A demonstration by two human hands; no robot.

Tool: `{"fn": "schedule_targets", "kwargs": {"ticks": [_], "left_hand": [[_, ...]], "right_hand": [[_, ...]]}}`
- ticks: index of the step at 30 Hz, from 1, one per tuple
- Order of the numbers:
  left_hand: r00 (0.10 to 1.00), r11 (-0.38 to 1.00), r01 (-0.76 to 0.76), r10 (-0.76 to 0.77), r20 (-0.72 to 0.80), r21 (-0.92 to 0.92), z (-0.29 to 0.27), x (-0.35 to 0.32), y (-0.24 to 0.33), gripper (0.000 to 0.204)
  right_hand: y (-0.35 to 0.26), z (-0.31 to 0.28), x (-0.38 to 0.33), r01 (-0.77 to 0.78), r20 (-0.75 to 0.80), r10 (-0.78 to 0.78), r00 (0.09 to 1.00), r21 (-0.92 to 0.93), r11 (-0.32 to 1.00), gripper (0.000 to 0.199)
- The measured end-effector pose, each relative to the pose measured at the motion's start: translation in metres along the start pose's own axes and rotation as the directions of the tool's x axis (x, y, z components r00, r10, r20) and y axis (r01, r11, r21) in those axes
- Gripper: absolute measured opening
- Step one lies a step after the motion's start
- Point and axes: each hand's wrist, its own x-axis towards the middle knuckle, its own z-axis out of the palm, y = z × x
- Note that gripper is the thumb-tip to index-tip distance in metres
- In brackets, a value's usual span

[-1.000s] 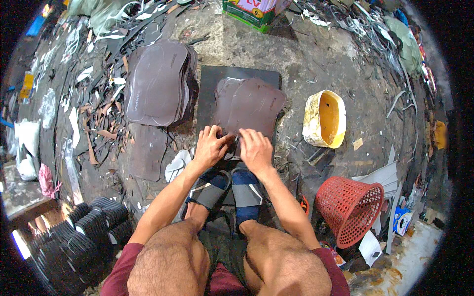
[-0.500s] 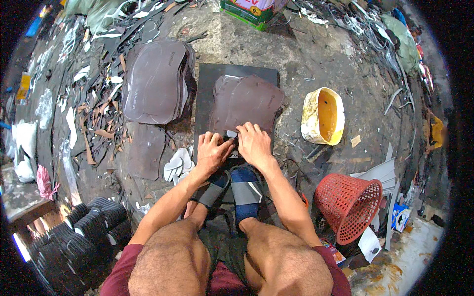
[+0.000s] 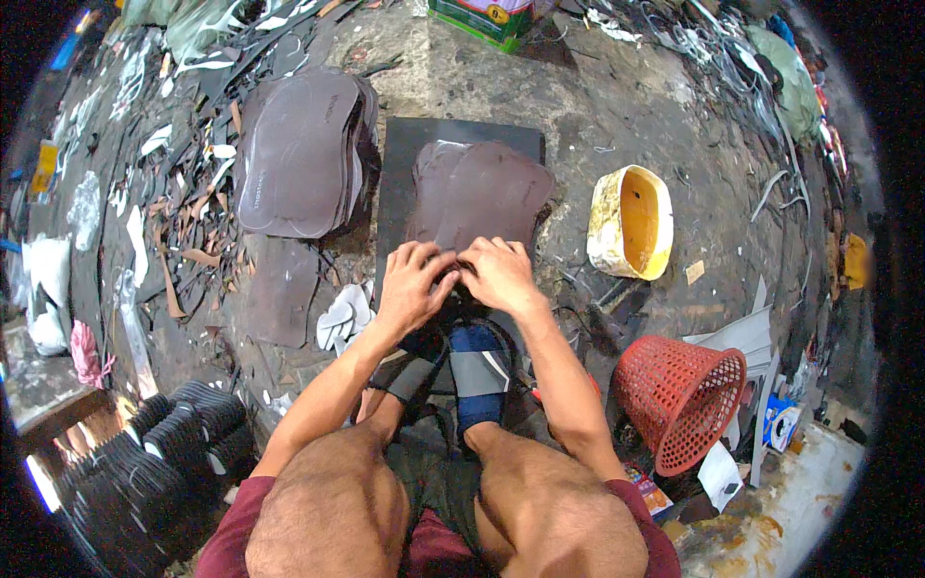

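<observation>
Brown insole-shaped sheets (image 3: 482,193) lie overlapping on a black mat (image 3: 400,164) in front of my feet. At their near edge my two hands almost meet. My left hand (image 3: 414,284) rests on the left side of that edge, its fingers spread, with a gap between index finger and thumb. My right hand (image 3: 499,275) has its fingers bent and bunched at the same edge; whatever lies under the fingertips is hidden. Small white rounded pieces (image 3: 345,316) are heaped left of my left hand.
A taller stack of brown sheets (image 3: 299,159) stands left of the mat. On the right are a yellowish glue-stained tub (image 3: 602,226) and a tilted red plastic basket (image 3: 665,395). Stacked black soles (image 3: 178,453) sit at lower left. Scraps (image 3: 198,217) litter the floor.
The small white piece between my fingertips no longer shows. My left hand has spread its fingers and shifted slightly; my right hand has edged closer to it.
</observation>
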Motion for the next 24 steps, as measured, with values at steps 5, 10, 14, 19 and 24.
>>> {"fn": "schedule_targets", "kwargs": {"ticks": [5,10,14,19,24], "left_hand": [[0.964,0.954,-0.186,0.132,0.23,0.234,-0.005,-0.005,0.002,0.042],[0.977,1.0,-0.006,0.003,0.214,0.013,-0.012,0.018,-0.017,0.063],[0.749,0.331,0.622,-0.516,0.416,-0.71,-0.021,0.047,-0.013,0.062],[0.589,-0.341,0.691,-0.245,0.77,-0.637,-0.062,0.052,0.028,0.031],[0.73,-0.113,0.607,-0.313,0.608,-0.787,-0.085,0.057,0.057,0.05]], "right_hand": [[0.056,0.005,-0.009,-0.485,-0.402,0.56,0.724,0.281,0.828,0.063],[0.021,0.01,-0.016,-0.205,-0.432,0.529,0.73,0.6,0.773,0.053],[0.013,-0.04,-0.035,0.193,-0.293,0.632,0.717,0.955,0.223,0.052],[-0.004,-0.056,-0.04,0.084,-0.234,0.44,0.867,0.939,0.334,0.133],[-0.037,-0.038,-0.034,0.199,-0.332,0.63,0.702,0.941,0.274,0.136]]}}
